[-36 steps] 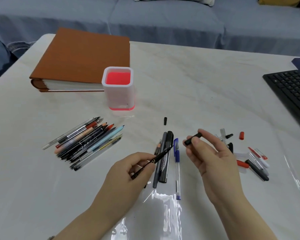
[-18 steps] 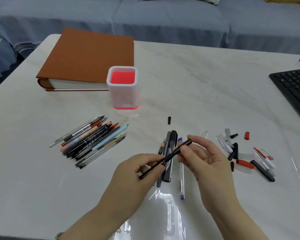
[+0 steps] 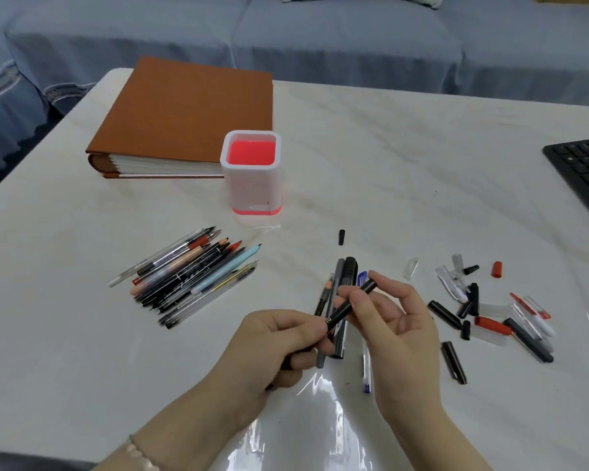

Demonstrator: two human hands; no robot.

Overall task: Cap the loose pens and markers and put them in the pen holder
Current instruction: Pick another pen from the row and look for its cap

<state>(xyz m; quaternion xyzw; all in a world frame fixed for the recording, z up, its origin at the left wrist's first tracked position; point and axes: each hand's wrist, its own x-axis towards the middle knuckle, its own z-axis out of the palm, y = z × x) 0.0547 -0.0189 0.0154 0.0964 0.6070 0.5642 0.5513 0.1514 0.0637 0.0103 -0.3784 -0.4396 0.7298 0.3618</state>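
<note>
Right, both hands are on the one black pen [image 3: 346, 307]. The left hand [image 3: 279, 345] grips the lower barrel, fingers curled round it. The right hand [image 3: 395, 321] pinches the cap [image 3: 368, 286] at the upper end between thumb and fingertips. The pen lies slantwise between the two, raised off the table [image 3: 388, 164], its low end buried in the left fist and its cap end pointing up and away to the right. Whether the cap is fully home, I cannot tell from here. To do this well, I reckon, push straight along the barrel with no bending until it seats firmly, the left hand bracing against the push. After that one hand alone could carry it. The pen holder [image 3: 252, 188] stands upright farther back and to the left, well apart from both hands. Uncapped pens [image 3: 191, 277] lie heaped on the left, and loose caps [image 3: 487, 311] are scattered on the right.
</note>
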